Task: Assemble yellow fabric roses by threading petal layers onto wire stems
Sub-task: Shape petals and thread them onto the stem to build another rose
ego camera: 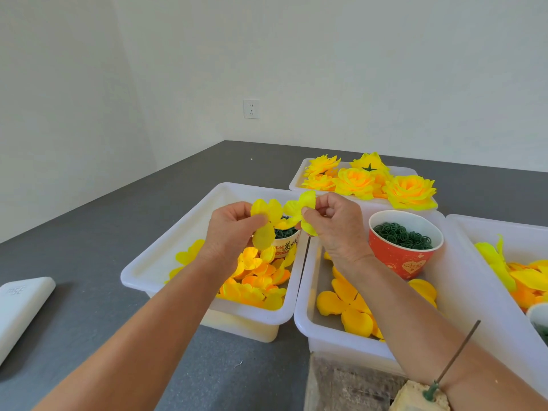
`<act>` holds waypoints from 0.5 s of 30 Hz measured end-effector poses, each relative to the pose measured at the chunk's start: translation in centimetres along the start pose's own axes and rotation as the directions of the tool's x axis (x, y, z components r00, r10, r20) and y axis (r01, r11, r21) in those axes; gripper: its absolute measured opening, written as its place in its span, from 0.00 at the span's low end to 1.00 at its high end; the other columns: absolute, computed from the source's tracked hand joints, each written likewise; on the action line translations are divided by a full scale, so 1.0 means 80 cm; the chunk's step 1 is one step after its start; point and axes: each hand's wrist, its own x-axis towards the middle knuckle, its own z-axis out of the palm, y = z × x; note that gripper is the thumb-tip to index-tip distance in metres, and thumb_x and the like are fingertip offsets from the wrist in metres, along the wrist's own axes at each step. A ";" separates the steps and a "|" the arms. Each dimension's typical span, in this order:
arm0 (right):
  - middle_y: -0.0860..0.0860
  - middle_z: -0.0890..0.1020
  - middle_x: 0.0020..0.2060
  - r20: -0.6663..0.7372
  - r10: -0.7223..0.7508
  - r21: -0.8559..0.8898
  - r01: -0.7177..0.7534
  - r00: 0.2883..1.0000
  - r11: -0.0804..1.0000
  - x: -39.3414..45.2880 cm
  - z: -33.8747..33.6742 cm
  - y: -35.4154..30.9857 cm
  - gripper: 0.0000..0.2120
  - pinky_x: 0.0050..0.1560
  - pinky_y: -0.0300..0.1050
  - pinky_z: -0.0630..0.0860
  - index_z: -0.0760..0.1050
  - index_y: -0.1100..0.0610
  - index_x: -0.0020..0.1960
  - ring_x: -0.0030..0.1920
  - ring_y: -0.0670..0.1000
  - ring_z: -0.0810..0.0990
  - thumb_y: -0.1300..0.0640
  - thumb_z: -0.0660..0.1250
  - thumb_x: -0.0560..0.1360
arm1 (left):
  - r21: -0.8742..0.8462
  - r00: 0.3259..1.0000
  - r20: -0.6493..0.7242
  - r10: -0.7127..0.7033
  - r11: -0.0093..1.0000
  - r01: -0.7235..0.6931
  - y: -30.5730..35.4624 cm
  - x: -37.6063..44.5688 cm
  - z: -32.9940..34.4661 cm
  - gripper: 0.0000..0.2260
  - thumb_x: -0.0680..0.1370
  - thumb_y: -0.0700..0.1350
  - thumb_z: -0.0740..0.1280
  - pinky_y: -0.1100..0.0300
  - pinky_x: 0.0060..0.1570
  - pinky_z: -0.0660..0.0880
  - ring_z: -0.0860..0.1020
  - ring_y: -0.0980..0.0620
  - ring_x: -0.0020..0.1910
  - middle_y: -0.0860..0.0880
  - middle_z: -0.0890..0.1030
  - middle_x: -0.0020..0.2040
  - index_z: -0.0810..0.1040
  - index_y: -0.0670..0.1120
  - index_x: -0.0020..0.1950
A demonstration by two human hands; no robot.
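Observation:
A yellow fabric petal layer (274,216) is stretched between both hands above the left white tray (166,256). My left hand (231,229) pinches its left petals between thumb and fingers. My right hand (335,223) pinches its right petals. A thin wire stem (456,354) stands tilted in a foam block (421,396) at the bottom right, beside my right forearm. Loose yellow and orange petal layers (258,280) lie in the left tray. Larger orange petal layers (350,304) lie in the middle tray (302,315).
Finished yellow roses (370,180) fill a far white tray. A red paper cup (403,259) of green rings stands in the middle tray; another cup (286,243) sits behind my hands. A right tray (486,292) holds more petals. A white flat device (20,307) lies at left.

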 end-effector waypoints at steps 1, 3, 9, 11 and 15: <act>0.58 0.81 0.37 -0.007 0.007 0.016 -0.007 1.000 1.000 0.000 0.000 -0.001 0.02 0.42 0.50 0.77 0.78 0.62 0.43 0.37 0.52 0.79 0.65 0.70 0.71 | 0.025 1.000 0.017 0.002 1.000 -0.003 0.000 -0.001 0.001 0.04 0.74 0.34 0.67 0.64 0.26 0.76 0.79 0.55 0.27 0.50 0.80 0.29 0.78 0.41 0.40; 0.58 0.81 0.37 -0.004 0.022 0.044 -0.021 1.000 0.999 -0.002 -0.001 -0.003 0.03 0.43 0.50 0.77 0.78 0.62 0.43 0.37 0.52 0.77 0.65 0.70 0.70 | 0.056 0.999 0.046 0.010 0.998 -0.013 0.000 -0.003 0.003 0.03 0.74 0.34 0.67 0.64 0.26 0.76 0.79 0.55 0.28 0.50 0.81 0.30 0.79 0.40 0.41; 0.60 0.83 0.42 0.010 0.084 0.204 -0.084 0.996 0.975 -0.007 -0.006 -0.011 0.11 0.37 0.46 0.80 0.77 0.54 0.41 0.34 0.51 0.82 0.70 0.69 0.70 | -0.075 1.000 -0.008 -0.025 0.997 0.024 0.001 -0.001 -0.001 0.05 0.76 0.36 0.66 0.64 0.26 0.76 0.79 0.56 0.28 0.50 0.81 0.30 0.79 0.43 0.41; 0.55 0.82 0.39 0.001 0.103 0.255 -0.100 0.995 0.962 -0.007 -0.006 -0.011 0.12 0.31 0.36 0.78 0.77 0.54 0.40 0.30 0.43 0.80 0.70 0.69 0.70 | -0.131 0.999 -0.026 -0.044 0.991 0.040 0.001 0.001 -0.002 0.05 0.76 0.36 0.66 0.63 0.28 0.77 0.80 0.53 0.30 0.47 0.81 0.32 0.78 0.42 0.41; 0.54 0.81 0.39 -0.021 0.120 0.275 -0.109 0.993 0.955 -0.007 -0.005 -0.010 0.12 0.36 0.39 0.78 0.77 0.53 0.41 0.36 0.48 0.79 0.70 0.69 0.71 | -0.180 0.998 -0.045 -0.054 0.983 0.045 -0.001 0.004 -0.004 0.06 0.76 0.36 0.66 0.60 0.31 0.78 0.80 0.50 0.33 0.45 0.80 0.35 0.76 0.42 0.39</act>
